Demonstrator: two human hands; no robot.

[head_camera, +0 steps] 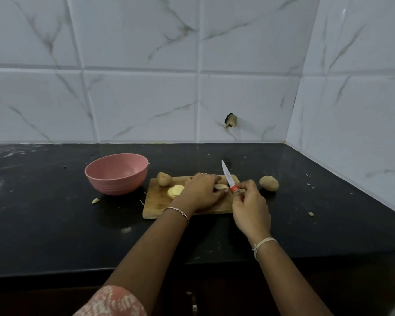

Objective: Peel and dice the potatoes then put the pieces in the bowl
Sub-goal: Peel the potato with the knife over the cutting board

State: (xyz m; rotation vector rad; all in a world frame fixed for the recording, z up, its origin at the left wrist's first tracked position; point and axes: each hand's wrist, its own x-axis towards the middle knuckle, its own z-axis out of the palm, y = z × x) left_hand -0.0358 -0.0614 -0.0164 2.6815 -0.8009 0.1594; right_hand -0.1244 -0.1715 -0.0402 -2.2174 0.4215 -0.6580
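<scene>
On the wooden cutting board (155, 201) my left hand (203, 192) holds down a peeled potato piece (221, 186), mostly hidden under the fingers. My right hand (249, 206) grips the red handle of a small white-bladed knife (226, 174), blade pointing up and away beside that piece. Round potato slices (175, 190) lie stacked left of my left hand. One unpeeled potato (164, 179) sits at the board's far left corner, another unpeeled potato (269, 183) lies on the counter to the right. The pink bowl (116, 173) stands left of the board and looks empty.
The black counter (55, 213) meets white tiled walls behind and at the right. A small potato scrap (95, 200) lies in front of the bowl, and another crumb (310, 213) lies at the right. The counter's front edge runs below my forearms.
</scene>
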